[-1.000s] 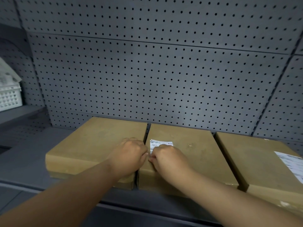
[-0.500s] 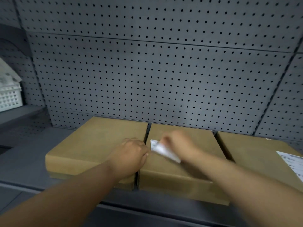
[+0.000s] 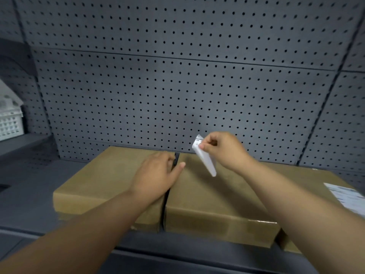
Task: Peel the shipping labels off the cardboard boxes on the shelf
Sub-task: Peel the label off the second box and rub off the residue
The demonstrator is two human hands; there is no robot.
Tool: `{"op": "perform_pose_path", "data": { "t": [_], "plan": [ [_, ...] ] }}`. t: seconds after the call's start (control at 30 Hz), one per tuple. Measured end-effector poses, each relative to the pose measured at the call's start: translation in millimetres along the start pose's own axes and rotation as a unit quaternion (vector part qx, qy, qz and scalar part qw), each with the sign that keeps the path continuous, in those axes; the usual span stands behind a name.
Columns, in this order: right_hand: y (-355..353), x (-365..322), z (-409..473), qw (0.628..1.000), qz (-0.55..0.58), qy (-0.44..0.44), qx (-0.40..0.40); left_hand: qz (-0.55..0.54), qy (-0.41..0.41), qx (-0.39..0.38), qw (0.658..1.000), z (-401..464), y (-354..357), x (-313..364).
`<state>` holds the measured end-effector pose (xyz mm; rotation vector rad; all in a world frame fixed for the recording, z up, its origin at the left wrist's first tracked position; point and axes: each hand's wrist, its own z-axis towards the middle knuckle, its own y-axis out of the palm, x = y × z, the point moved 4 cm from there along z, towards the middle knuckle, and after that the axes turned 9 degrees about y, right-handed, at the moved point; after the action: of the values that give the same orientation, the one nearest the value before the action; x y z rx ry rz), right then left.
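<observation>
Off it comes: left hand now lies flat, fingers relaxed, across the gap between left box and middle box, while right hand lifts away, pinching the peeled label clear. Right box still wears its shipping label, likely next.

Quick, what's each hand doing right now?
Left hand: open, resting flat on the cardboard boxes.
Right hand: fingers pinching a peeled white shipping label, lifted clear of the box.
</observation>
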<state>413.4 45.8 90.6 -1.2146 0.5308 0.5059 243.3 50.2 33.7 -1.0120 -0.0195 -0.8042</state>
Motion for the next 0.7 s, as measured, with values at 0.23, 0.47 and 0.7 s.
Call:
{"op": "perform_pose_path", "data": {
  "t": [0.23,0.47,0.7],
  "plan": [
    [21,-11,-15,0.98,0.188,-0.022,-0.063,-0.264,-0.097,0.021,0.959,12,10,11],
    [32,-1,-12,0.98,0.198,-0.018,0.002,-0.497,-0.209,0.041,0.841,17,22,17],
    [40,12,-11,0.982,0.183,-0.004,0.04,-0.453,-0.22,0.125,0.855,24,21,7]
  ]
}}
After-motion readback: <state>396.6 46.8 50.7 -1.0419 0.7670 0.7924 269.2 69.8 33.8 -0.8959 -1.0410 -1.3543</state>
